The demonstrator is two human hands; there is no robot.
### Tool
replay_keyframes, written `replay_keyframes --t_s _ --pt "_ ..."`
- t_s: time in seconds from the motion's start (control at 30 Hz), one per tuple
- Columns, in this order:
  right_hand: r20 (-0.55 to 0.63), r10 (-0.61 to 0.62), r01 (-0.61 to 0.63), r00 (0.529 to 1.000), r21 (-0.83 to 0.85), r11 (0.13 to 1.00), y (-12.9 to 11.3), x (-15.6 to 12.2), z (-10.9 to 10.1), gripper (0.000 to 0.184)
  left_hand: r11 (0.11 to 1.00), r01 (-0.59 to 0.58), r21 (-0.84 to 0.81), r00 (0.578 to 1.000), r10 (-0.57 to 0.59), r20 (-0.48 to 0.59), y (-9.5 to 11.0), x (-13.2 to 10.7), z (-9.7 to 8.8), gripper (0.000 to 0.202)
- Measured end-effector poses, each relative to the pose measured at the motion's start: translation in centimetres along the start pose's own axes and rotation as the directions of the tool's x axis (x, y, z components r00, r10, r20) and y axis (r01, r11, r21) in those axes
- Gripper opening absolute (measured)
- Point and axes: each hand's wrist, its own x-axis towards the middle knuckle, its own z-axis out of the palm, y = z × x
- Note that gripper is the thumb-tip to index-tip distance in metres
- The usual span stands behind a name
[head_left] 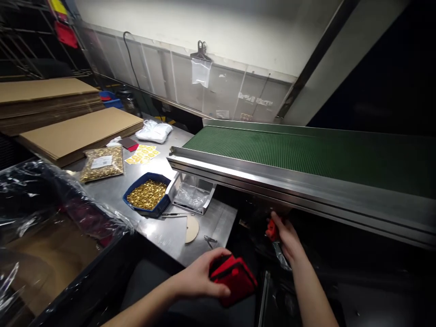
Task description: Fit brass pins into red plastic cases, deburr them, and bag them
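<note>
My left hand (pixel 200 274) is closed on a red and black pouch (pixel 235 278), held low in front of me near the corner of the steel table (pixel 170 234). My right hand (pixel 288 236) reaches under the conveyor's metal rail (pixel 272 179), its fingers closed on a small red-orange object (pixel 271 229) in the dark space there. What that object is cannot be made out. A bit of clear plastic hangs just below the right hand.
A green conveyor belt (pixel 306 152) runs to the right. On the table stand a blue tray of gold parts (pixel 147 195), a bag of gold parts (pixel 102 163), yellow stickers (pixel 142 154), a clear box (pixel 192 195) and cardboard sheets (pixel 78 131). A plastic-lined bin (pixel 51 236) sits at left.
</note>
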Motion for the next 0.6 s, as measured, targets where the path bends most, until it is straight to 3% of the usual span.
replay_keyframes --t_s 0.07,0.1,0.17,0.23,0.27,0.3,0.33,0.37,0.4,0.43,0.5,0.6 --pt "-0.094 0.016 -0.02 0.995 -0.045 0.999 0.8 -1.1 -1.5 0.051 0.979 -0.016 0.204 0.985 0.051 -0.168 -1.7 -4.2 -0.8 0.053" --pt "-0.173 0.014 -0.026 0.985 -0.068 0.997 1.4 -2.1 -2.0 0.051 0.935 -0.029 0.353 0.966 0.117 -0.231 -2.5 -6.1 -1.5 0.06" --pt "-0.337 -0.02 -0.022 0.941 -0.122 0.992 2.7 -5.0 -2.1 0.05 0.77 -0.014 0.638 0.872 0.322 -0.369 -3.9 -9.2 -3.5 0.07" --pt "-0.353 -0.091 0.02 0.931 -0.199 0.98 3.4 -8.9 0.0 0.044 0.545 0.059 0.837 0.792 0.485 -0.371 -5.0 -10.8 -6.0 0.067" --pt "-0.262 -0.164 0.089 0.951 -0.277 0.957 3.3 -11.0 1.9 0.04 0.425 0.102 0.9 0.777 0.531 -0.339 -5.4 -11.1 -7.4 0.063" --pt "-0.09 -0.234 0.192 0.968 -0.334 0.923 2.9 -13.0 4.4 0.036 0.304 0.137 0.943 0.78 0.554 -0.292 -5.7 -11.1 -8.7 0.059" --pt "0.163 -0.271 0.313 0.949 -0.351 0.883 2.2 -14.6 7.4 0.033 0.19 0.156 0.969 0.798 0.554 -0.237 -5.9 -10.8 -10.0 0.055" --pt "0.413 -0.28 0.434 0.867 -0.348 0.831 1.3 -15.9 10.6 0.031 0.089 0.159 0.983 0.816 0.549 -0.182 -6.1 -10.4 -11.2 0.051" --pt "0.582 -0.274 0.547 0.766 -0.366 0.753 0.4 -16.6 14.0 0.03 0.032 0.153 0.988 0.826 0.544 -0.146 -6.4 -10.0 -12.2 0.048" --pt "0.672 -0.227 0.626 0.705 -0.44 0.643 -0.6 -16.7 17.5 0.031 -0.007 0.14 0.99 0.834 0.541 -0.114 -6.6 -9.6 -13.1 0.045" --pt "0.688 -0.186 0.65 0.702 -0.511 0.562 -2.1 -15.4 23.8 0.026 -0.051 0.11 0.993 0.837 0.544 -0.065 -7.0 -9.1 -14.3 0.043" --pt "0.632 -0.108 0.605 0.768 -0.659 0.447 -2.9 -11.4 30.7 0.021 -0.106 0.078 0.991 0.832 0.554 -0.006 -7.6 -9.1 -15.3 0.04"
